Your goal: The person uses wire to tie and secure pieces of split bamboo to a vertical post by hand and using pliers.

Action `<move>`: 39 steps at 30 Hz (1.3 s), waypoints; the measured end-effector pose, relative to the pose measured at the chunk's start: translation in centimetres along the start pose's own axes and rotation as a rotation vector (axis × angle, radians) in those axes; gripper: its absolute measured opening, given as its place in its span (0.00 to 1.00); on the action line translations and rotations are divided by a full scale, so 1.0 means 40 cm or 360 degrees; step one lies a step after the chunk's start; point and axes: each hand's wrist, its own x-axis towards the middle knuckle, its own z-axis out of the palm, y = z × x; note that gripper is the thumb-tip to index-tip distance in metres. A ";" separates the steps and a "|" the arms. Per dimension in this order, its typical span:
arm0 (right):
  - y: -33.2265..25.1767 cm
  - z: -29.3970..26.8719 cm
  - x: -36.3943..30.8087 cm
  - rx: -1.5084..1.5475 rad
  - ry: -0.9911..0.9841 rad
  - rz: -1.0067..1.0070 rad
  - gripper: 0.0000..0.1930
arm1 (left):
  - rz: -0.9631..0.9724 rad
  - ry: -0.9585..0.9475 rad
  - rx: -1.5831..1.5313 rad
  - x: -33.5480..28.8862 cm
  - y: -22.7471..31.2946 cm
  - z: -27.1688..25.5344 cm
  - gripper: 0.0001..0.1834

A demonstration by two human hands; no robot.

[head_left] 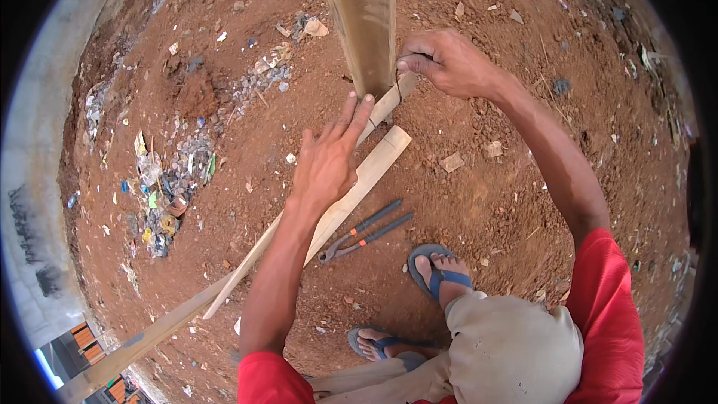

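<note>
A wide wooden post stands at the top middle, its lower end at a narrow wooden strip that runs down to the left. A thin dark wire passes around the strip's upper end, beside the post. My right hand pinches the wire between thumb and fingers at the post's right edge. My left hand lies with fingers stretched out, the tips touching the wood at the foot of the post. Below that hand a second, paler wooden strip slants down to the left, partly hidden by my forearm.
Pincers with dark, orange-marked handles lie on the reddish soil near my sandalled feet. A long timber extends to the lower left. Scattered rubbish lies at left, before a grey wall.
</note>
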 end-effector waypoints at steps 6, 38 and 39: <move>0.152 0.065 0.161 -0.0052 -0.0081 -0.0355 0.10 | 0.0013 -0.0076 0.0092 0.003 -0.003 -0.010 0.56; 0.162 0.282 0.271 0.1344 -0.1294 0.0525 0.13 | 0.0125 0.0028 0.0083 -0.004 -0.038 0.013 0.56; 0.138 0.272 0.281 0.1363 -0.1482 0.0558 0.12 | 0.0123 0.0027 0.0086 -0.005 -0.040 0.013 0.56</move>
